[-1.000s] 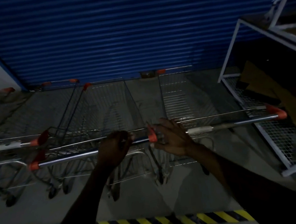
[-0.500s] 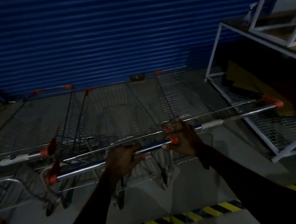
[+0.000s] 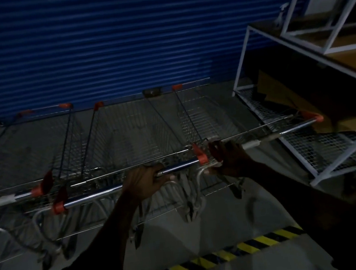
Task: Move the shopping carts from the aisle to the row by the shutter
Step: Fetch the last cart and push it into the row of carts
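A person's left hand (image 3: 143, 182) clenches the chrome handle bar (image 3: 96, 196) of a silver wire shopping cart (image 3: 129, 135), the middle of 3 carts lined up side by side with their noses toward the blue corrugated roller shutter (image 3: 98, 44); the fingers curl over the bar to the right of its middle, near the orange end cap (image 3: 201, 156) at its right end. The right hand (image 3: 229, 159) grasps the left end of the handle of the right-hand wire cart (image 3: 201, 119), just beside that cap; the 2 hands sit close together, 1 on each cart, both arms stretched forward in dark sleeves. The 2 handles run almost in 1 line, rising toward the right; the baskets of both carts reach close to the foot of the shutter. A left-hand wire cart (image 3: 32, 144) stands just beside the middle one, its own handle running off the left edge of the view. To the right, a white metal-frame rack (image 3: 244, 63) with mesh shelves stands next to the right-hand cart; brown cardboard sheets (image 3: 277, 94) lie on its lower shelf. All the carts rest on a grey concrete floor (image 3: 224, 217); a yellow-and-black hazard stripe (image 3: 217, 258) crosses it between the carts and the person. The light is dim, and the carts' wheels show only as dark shapes.
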`<state>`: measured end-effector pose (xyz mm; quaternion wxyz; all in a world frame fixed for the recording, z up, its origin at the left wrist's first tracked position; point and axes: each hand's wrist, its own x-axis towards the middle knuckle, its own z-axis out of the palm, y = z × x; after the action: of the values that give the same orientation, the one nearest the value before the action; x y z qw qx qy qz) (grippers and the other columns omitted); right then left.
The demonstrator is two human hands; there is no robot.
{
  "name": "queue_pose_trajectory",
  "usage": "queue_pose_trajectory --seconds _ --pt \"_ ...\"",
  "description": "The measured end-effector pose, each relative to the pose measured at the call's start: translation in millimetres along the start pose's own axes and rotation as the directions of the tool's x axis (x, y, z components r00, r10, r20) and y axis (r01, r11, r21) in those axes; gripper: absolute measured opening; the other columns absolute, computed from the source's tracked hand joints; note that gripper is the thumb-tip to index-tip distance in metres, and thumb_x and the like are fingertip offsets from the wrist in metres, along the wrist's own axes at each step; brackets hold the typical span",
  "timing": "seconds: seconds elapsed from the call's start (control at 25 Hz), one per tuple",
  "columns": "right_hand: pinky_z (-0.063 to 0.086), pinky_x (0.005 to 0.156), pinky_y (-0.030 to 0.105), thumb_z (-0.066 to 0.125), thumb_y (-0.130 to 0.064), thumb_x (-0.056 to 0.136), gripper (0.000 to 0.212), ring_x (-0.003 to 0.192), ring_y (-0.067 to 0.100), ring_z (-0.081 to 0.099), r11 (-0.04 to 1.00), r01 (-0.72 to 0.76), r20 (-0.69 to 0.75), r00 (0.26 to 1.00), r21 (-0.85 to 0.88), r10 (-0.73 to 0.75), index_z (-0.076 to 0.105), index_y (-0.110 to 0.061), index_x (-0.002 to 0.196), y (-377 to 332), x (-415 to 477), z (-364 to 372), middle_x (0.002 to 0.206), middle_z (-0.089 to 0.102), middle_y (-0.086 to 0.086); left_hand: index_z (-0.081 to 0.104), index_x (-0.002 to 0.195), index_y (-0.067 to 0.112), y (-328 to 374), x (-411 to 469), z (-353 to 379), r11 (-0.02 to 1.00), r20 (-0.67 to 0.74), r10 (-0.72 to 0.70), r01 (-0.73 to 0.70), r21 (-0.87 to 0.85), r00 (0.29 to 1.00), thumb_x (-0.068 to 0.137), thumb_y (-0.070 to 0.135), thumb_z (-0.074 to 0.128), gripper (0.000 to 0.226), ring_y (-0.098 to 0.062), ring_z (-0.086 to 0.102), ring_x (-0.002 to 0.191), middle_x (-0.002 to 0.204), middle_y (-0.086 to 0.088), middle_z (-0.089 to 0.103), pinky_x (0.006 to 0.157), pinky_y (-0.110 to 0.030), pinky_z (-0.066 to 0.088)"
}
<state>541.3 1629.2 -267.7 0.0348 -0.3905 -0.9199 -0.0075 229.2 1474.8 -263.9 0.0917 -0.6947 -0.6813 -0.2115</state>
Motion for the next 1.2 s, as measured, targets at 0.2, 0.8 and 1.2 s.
queue_pose_trajectory --seconds 0.2,0.8,1.2 --pt "0.032 0.111 0.053 0.052 -0.096 0.062 0.136 0.133 0.044 0.045 0.997 -0.066 0.117 0.991 0.042 0.061 0.011 -0.015 0.162 -10.8 8.3 -19.6 0.156 0.044 0.008 0.069 0.105 0.036 -13.0 11.6 10.9 0.999 -0.015 0.012 -0.011 0.033 1.0 0.079 0.094 0.031 0.074 -0.023 0.075 0.083 0.082 0.0 0.077 0.068 -0.03 0.053" --pt "0.053 0.077 0.04 0.055 -0.063 0.092 0.085 0.116 0.049 0.06 0.957 0.045 -0.051 0.998 0.288 -0.032 0.038 -0.004 0.151 -41.2 30.2 12.6 0.118 0.07 0.005 0.065 0.1 0.036 -21.0 0.1 -5.1 0.992 0.082 0.125 -0.127 0.012 0.989 0.085 0.087 0.044 0.057 -0.018 0.073 0.079 0.079 0.007 0.074 0.063 -0.028 0.05" --pt "0.04 0.099 0.057 0.023 -0.096 0.077 0.108 0.123 0.04 0.053 0.994 0.055 -0.047 0.998 0.093 -0.051 0.031 -0.027 0.159 -37.6 17.5 8.1 0.147 0.056 -0.001 0.063 0.096 0.038 -31.9 9.4 -4.0 0.993 0.127 0.114 -0.113 -0.018 0.985 0.081 0.091 0.042 0.06 -0.018 0.073 0.079 0.078 0.008 0.073 0.062 -0.026 0.042"
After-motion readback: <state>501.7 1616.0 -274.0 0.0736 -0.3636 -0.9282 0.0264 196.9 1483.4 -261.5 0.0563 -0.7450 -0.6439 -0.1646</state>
